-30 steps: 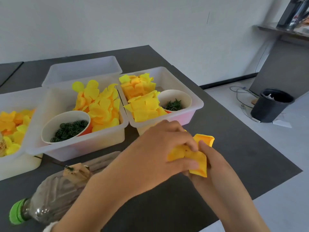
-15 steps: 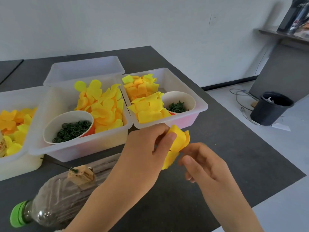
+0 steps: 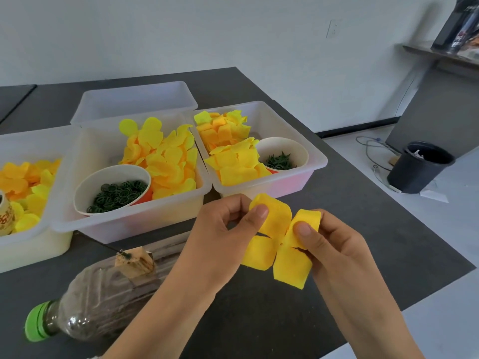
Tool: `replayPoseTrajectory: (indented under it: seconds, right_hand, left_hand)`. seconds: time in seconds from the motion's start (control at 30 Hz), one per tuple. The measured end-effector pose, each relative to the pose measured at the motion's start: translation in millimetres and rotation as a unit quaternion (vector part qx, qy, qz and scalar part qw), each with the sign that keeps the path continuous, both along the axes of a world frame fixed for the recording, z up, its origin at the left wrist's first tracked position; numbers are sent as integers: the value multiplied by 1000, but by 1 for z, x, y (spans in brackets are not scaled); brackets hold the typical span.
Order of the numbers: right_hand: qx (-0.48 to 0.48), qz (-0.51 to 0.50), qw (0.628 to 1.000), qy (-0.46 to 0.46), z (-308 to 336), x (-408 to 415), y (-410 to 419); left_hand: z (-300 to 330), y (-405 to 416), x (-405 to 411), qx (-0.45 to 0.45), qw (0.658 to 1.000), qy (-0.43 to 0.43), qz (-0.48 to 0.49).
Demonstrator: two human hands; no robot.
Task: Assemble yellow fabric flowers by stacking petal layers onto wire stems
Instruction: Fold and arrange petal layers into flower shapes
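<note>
A yellow fabric petal layer point(image 3: 278, 244) with four square lobes is spread flat between my hands above the dark table point(image 3: 363, 229). My left hand point(image 3: 223, 237) pinches its upper left lobe with thumb and fingers. My right hand point(image 3: 334, 244) pinches the upper right lobe. A thin wire stem point(image 3: 114, 248) with a green tip lies on a foam block point(image 3: 136, 263) atop a lying plastic bottle point(image 3: 98, 301), left of my hands.
White bins hold petals: a right bin point(image 3: 269, 182) with square petals and a cup of green calyxes point(image 3: 281, 154), a middle bin point(image 3: 129, 216) with round petals and a cup of green rings point(image 3: 114, 190), a left bin point(image 3: 33, 244). A black bucket point(image 3: 420, 167) stands on the floor.
The folded petal layer has been opened out flat. My right hand, which had let go half a second ago, now pinches its right lobe, and the hands have moved apart.
</note>
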State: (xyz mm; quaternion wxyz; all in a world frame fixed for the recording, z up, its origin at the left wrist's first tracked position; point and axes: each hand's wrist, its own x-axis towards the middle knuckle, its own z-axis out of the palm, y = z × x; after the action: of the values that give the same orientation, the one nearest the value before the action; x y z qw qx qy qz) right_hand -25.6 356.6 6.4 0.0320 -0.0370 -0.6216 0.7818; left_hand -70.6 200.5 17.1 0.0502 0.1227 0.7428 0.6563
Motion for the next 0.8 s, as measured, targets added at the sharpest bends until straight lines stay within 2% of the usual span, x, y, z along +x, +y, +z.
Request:
replayPoseTrajectory:
  seconds: [0.17, 0.33, 0.5, 0.63, 0.7, 0.8]
  right_hand:
    - [-47, 21, 999, -11, -1, -2, 0]
    - [-82, 46, 995, -17, -2, -1, -1]
    - [12, 13, 1000, -8, -2, -3, -5]
    - [22, 13, 999, -23, -4, -6, -5]
    - [6, 32, 999, -38, -3, -7, -5]
    - [-70, 62, 994, -63, -2, -10, -5]
  left_hand:
    - [-1, -1, 3, -5, 999, 27, 26]
    - [1, -2, 8, 12, 999, 12, 28]
    - [3, 0, 11, 21, 999, 6, 42]
    - [1, -3, 10, 43, 998, -21, 33]
    - [0, -5, 10, 59, 997, -37, 18]
    - [2, -3, 11, 115, 990, -82, 7]
